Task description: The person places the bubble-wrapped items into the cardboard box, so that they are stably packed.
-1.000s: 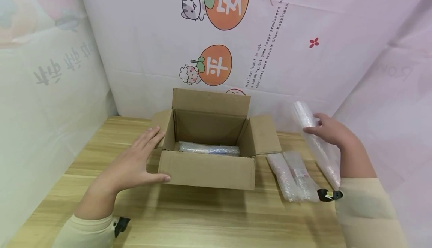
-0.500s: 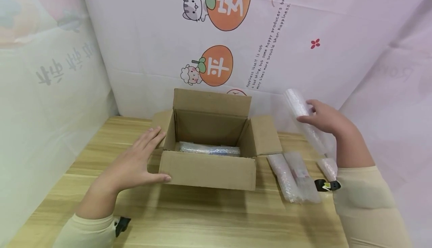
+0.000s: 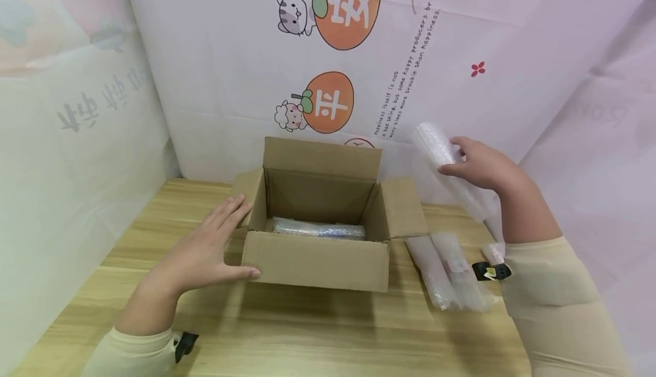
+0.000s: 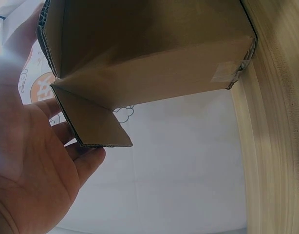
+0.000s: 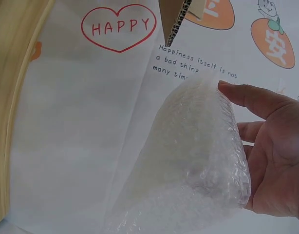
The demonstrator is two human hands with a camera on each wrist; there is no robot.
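Bubble-wrap roll (image 5: 203, 146), long, translucent and crinkly, slants in the right grip (image 3: 479, 163).

Left hand (image 3: 205, 251) splayed, right hand (image 3: 479, 163) curled in a grip.

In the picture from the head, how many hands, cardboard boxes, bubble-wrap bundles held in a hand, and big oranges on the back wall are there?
Left hand and right hand: 2
Cardboard box: 1
Held bubble-wrap bundle: 1
Upper orange and lower orange: 2
Total: 6
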